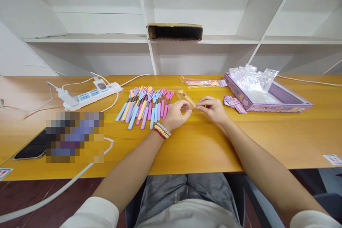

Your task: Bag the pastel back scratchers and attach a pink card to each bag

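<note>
A yellow back scratcher [186, 97] with a claw-shaped head lies inside a clear plastic bag between my hands, its head pointing away from me. My left hand [176, 114] is closed around the bagged scratcher. At the near end of the bag my right hand [212, 108] is closed in a pinch; its fingertips meet the bag's end. Left of my left hand, several back scratchers [144, 108] in blue, yellow, purple and pink lie side by side, claws away from me. Beyond my hands are bagged scratchers [203, 83] with a purple card at one end.
A purple box tray [288, 107] with clear bags [252, 82] stands at the right, printed cards [235, 104] beside it. A power strip [93, 96], cables and a dark phone [32, 146] occupy the left. White shelves hold a cardboard box [175, 32].
</note>
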A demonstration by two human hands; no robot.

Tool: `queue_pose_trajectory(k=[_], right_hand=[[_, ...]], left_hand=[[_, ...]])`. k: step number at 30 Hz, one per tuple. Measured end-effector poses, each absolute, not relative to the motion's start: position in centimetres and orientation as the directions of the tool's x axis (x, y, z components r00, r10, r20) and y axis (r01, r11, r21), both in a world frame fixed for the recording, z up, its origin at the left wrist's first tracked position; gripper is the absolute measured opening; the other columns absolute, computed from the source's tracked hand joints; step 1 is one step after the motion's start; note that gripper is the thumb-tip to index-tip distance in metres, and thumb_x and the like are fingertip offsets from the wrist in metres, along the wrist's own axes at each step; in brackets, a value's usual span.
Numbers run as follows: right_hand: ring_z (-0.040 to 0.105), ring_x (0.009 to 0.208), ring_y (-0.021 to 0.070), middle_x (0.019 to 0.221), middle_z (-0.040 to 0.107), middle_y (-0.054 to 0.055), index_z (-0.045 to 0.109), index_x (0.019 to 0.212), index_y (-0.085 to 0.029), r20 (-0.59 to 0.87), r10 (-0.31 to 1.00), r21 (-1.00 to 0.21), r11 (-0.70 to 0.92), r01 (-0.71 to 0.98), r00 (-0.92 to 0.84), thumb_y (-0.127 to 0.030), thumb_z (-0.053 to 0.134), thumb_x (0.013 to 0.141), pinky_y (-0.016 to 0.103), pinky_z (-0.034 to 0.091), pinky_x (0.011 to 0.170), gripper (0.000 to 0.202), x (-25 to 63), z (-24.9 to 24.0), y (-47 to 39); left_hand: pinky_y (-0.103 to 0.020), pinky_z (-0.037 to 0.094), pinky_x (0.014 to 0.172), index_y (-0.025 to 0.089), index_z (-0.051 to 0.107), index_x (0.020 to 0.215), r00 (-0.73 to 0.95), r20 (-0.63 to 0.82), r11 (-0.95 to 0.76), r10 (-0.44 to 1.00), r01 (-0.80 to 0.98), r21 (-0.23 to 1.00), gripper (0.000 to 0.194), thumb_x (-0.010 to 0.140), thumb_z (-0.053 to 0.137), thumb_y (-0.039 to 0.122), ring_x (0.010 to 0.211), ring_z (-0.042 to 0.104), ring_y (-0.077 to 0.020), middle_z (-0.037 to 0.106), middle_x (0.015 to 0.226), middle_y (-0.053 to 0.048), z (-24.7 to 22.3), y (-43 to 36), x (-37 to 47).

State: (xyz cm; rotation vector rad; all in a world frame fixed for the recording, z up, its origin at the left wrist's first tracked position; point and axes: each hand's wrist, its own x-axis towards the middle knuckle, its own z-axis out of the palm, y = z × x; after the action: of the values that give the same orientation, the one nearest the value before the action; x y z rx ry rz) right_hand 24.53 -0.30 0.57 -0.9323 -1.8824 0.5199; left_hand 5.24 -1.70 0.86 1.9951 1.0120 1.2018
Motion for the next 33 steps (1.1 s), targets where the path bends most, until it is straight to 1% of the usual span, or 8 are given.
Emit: queue_pose_trajectory(k=[3,6,11,17,23,27,30,33], right_hand=[[0.058,0.074,0.0148,0.083,0.064,0.006,0.071,0.079,-0.02,0.564,0.77,-0.662,0.638,0.394,-0.297,-0.031,0.062,0.077,0.026,0.043,0.059,0.015,24.5,0.5,-0.5],[0.059,0.073,0.014,0.084,0.065,0.006,0.071,0.078,-0.019,0.559,0.747,-0.633,0.665,0.397,-0.36,-0.025,0.059,0.078,0.025,0.043,0.058,0.013,24.3,0.5,-0.8],[0.059,0.069,0.0126,0.081,0.066,0.005,0.069,0.075,-0.017,0.514,0.705,-0.576,0.706,0.412,-0.489,-0.015,0.058,0.073,0.024,0.043,0.06,0.011,24.4,0.6,-1.0],[0.057,0.062,0.0113,0.07,0.066,0.002,0.068,0.068,-0.016,0.327,0.695,-0.546,0.692,0.472,-0.641,-0.01,0.057,0.068,0.023,0.042,0.062,0.012,24.6,0.3,-0.7],[0.048,0.051,0.0082,0.062,0.059,-0.001,0.068,0.077,-0.015,0.183,0.768,-0.609,0.579,0.543,-0.614,-0.02,0.064,0.066,0.021,0.037,0.052,0.013,24.5,0.4,-1.0],[0.051,0.06,0.0099,0.071,0.062,0.002,0.069,0.074,-0.015,0.147,0.74,-0.66,0.568,0.493,-0.656,-0.029,0.068,0.067,0.022,0.038,0.058,0.016,24.6,0.6,-1.0],[0.054,0.065,0.0115,0.074,0.064,0.004,0.069,0.075,-0.014,0.145,0.755,-0.718,0.525,0.457,-0.64,-0.034,0.064,0.071,0.023,0.04,0.063,0.021,24.8,0.4,-0.7],[0.052,0.062,0.0107,0.069,0.063,0.003,0.068,0.077,-0.013,0.12,0.802,-0.765,0.45,0.46,-0.585,-0.039,0.061,0.074,0.022,0.038,0.06,0.027,24.9,0.1,-0.4]], left_hand=[[-0.028,0.044,0.078,0.018,0.059,0.088,0.368,0.487,-0.61,0.792,0.47,0.638,0.014,0.075,0.059,0.022,0.082,0.056,-0.0158,0.062,0.086,-0.004,1.0,-2.0,5.2],[-0.029,0.042,0.082,0.019,0.062,0.09,0.419,0.515,-0.663,0.748,0.512,0.546,0.015,0.078,0.056,0.026,0.087,0.056,-0.0167,0.061,0.093,-0.005,0.8,-1.9,5.1],[-0.028,0.042,0.078,0.019,0.065,0.088,0.484,0.447,-0.659,0.752,0.571,0.49,0.018,0.079,0.057,0.032,0.085,0.057,-0.0172,0.062,0.092,-0.005,0.2,-1.5,4.9],[-0.028,0.041,0.07,0.02,0.068,0.082,0.582,0.31,-0.658,0.752,0.628,0.416,0.018,0.074,0.062,0.036,0.078,0.057,-0.0182,0.063,0.085,-0.004,-0.1,-1.3,4.8],[-0.027,0.041,0.072,0.02,0.068,0.077,0.62,0.302,-0.684,0.724,0.591,0.427,0.017,0.074,0.062,0.036,0.079,0.057,-0.0172,0.063,0.084,-0.004,0.2,-1.5,4.7],[-0.026,0.041,0.072,0.019,0.067,0.077,0.631,0.3,-0.689,0.716,0.568,0.449,0.016,0.073,0.062,0.033,0.079,0.057,-0.0157,0.063,0.082,-0.002,0.4,-1.5,4.7],[-0.024,0.041,0.066,0.017,0.065,0.075,0.591,0.257,-0.619,0.765,0.561,0.549,0.016,0.075,0.059,0.032,0.073,0.057,-0.0138,0.064,0.076,-0.001,0.3,-1.4,4.7],[-0.022,0.042,0.063,0.016,0.065,0.08,0.544,0.193,-0.51,0.817,0.526,0.681,0.019,0.074,0.06,0.033,0.07,0.058,-0.0127,0.066,0.075,-0.002,0.1,-1.0,4.6]])
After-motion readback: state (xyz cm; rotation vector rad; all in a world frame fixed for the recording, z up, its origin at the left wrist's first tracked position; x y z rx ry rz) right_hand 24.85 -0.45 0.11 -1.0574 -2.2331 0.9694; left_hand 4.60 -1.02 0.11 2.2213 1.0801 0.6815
